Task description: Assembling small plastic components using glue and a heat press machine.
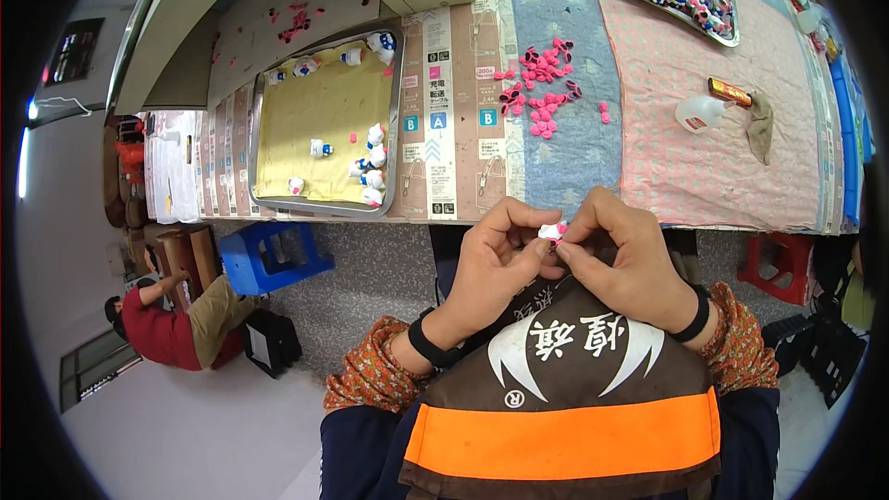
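Note:
Just off the table's front edge, I hold a small white figurine (552,231) with pink parts between both hands. My left hand (500,259) pinches it from the left with thumb and fingers. My right hand (630,255) grips its other side, thumb and forefinger closed at a pink part. Fingertips cover much of the figurine. Ahead of my hands, a loose pile of small pink pieces (546,116) lies on a blue cloth (593,162). To the left is a metal tray (396,130) with a yellow lining, where several white-and-blue figurines (372,157) lie mostly along its edges.
A metal tray (736,37) heaped with figurines is at the far right. On the pink cloth (667,167) lie a white bottle (699,113), a dark tube and a rag (760,130). A machine housing (426,5) with a green light overhangs more pink pieces, far left.

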Demonstrator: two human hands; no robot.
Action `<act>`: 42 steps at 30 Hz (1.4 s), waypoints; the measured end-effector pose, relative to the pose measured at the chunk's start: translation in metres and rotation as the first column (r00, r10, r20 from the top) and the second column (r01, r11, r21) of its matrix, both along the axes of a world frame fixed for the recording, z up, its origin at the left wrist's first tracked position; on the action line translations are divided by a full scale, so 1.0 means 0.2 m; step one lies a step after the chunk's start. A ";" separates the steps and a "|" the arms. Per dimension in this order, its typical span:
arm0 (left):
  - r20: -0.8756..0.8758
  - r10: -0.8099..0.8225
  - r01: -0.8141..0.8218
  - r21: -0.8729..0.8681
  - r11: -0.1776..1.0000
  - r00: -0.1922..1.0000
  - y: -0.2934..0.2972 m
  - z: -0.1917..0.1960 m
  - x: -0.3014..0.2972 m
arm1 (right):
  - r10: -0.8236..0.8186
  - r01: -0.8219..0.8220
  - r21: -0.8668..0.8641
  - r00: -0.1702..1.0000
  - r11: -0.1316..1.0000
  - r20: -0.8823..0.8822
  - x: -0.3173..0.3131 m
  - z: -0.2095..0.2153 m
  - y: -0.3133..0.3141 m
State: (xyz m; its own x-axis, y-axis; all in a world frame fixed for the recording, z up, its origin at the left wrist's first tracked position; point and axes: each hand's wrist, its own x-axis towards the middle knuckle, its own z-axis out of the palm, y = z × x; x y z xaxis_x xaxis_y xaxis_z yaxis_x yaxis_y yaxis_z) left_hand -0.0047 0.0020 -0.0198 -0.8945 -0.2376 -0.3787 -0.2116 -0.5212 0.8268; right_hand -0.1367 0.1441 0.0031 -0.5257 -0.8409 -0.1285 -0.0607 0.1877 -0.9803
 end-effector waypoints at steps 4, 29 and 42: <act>-0.038 0.018 -0.017 0.027 0.999 0.999 0.00 -0.02 0.01 | -0.004 0.004 0.008 1.000 1.000 -0.014 0.00 -0.01 0.01; -0.176 -0.081 0.106 0.137 0.985 0.981 -0.02 -0.04 0.03 | 0.028 -0.050 0.047 0.920 0.998 0.390 -0.03 0.00 0.04; -0.174 -0.088 0.097 0.042 0.994 0.981 0.00 -0.03 0.01 | 0.021 -0.035 0.025 0.905 0.999 0.425 -0.01 -0.03 0.02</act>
